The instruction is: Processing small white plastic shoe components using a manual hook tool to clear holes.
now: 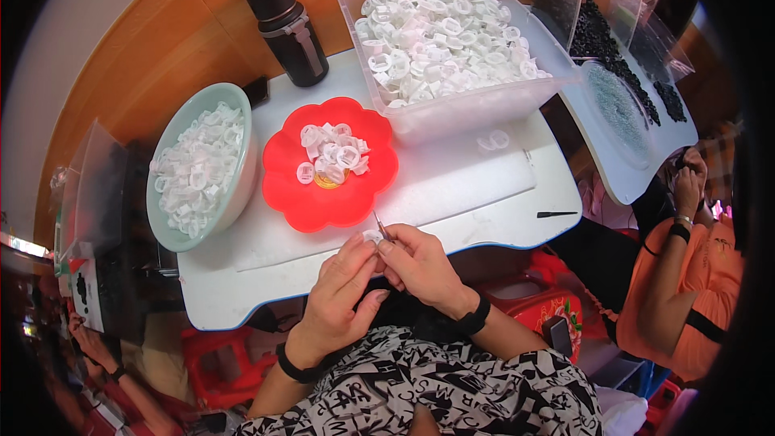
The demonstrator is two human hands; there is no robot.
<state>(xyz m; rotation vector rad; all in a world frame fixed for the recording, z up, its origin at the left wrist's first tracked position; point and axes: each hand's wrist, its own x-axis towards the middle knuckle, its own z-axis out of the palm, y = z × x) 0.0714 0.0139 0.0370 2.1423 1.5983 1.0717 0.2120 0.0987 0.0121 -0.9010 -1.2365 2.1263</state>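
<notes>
Close to the table's front edge, my two hands meet over my lap. My left hand (343, 287) pinches a small round white plastic piece (372, 236) between its fingertips. In my right hand (424, 266) is a thin pointed metal tool (379, 223), its tip rising past the piece; whether it is tweezers or a blade I cannot tell. Just beyond my hands sits a red flower-shaped dish (291, 206) with a small heap of white plastic pieces (335, 149) in it. The undersides of my fingers are hidden.
Left of the dish, a pale green bowl (252, 163) holds many white pieces. A clear bin (452, 111) full of them stands behind, with a black flask (292, 36) nearby. Two loose pieces (494, 140) and a dark slim object (557, 214) lie right. Other people sit at both sides.
</notes>
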